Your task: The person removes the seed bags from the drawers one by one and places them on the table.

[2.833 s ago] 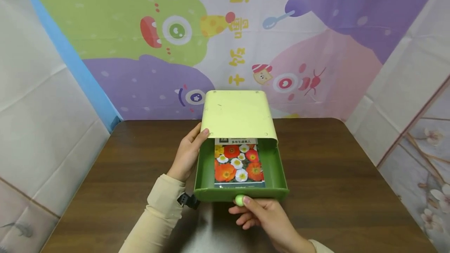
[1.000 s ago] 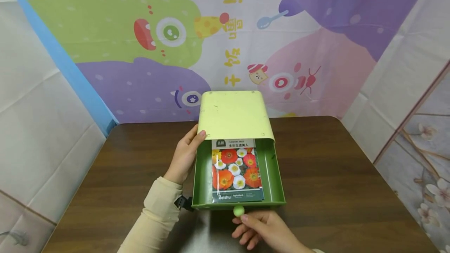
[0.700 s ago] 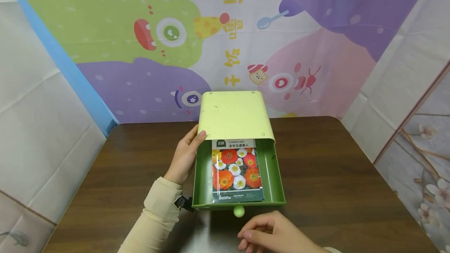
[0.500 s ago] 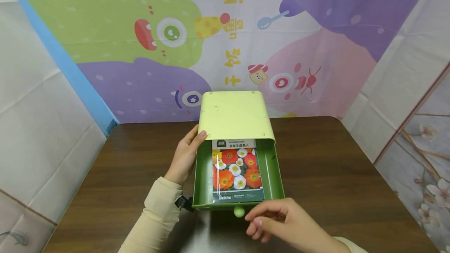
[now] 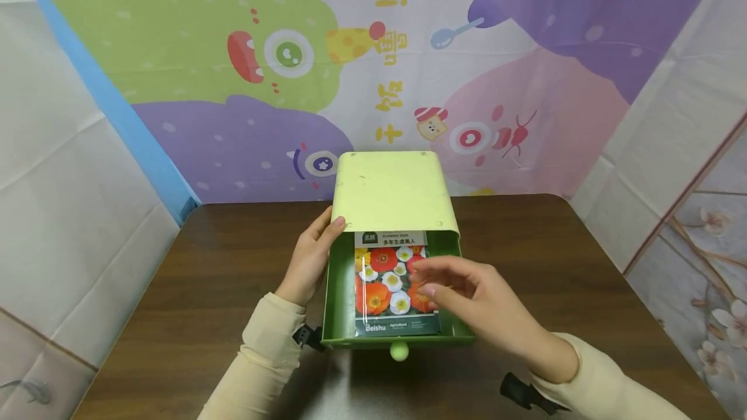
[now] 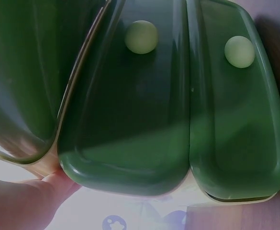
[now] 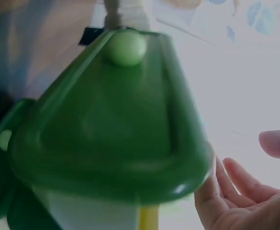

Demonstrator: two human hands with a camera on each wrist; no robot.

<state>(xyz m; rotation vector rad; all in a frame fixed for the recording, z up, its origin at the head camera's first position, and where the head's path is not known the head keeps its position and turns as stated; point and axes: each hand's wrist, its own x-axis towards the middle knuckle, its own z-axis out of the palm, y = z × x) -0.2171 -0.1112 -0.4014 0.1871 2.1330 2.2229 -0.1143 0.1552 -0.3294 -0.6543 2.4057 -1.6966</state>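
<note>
Your right hand (image 5: 467, 297) hovered with its fingers (image 5: 434, 271) loosely spread and grasping nothing, just above the seed packet (image 5: 391, 284), whose red, orange and white flowers faced up. That packet lay flat inside the pulled-out dark green drawer (image 5: 335, 303), filling most of its floor, its top edge just under the front lip of the pale green cabinet (image 5: 393, 190). The drawer's round light green knob (image 5: 399, 350) stuck out at its near face, clear of your right hand. Your left hand (image 5: 309, 261) rested with straight fingers against the cabinet's left front corner, thumb (image 5: 335, 221) at its edge, beside the drawer's left wall. The cabinet stood on the dark wooden table (image 5: 175, 290), backed by a cartoon monster backdrop (image 5: 233, 50).
</note>
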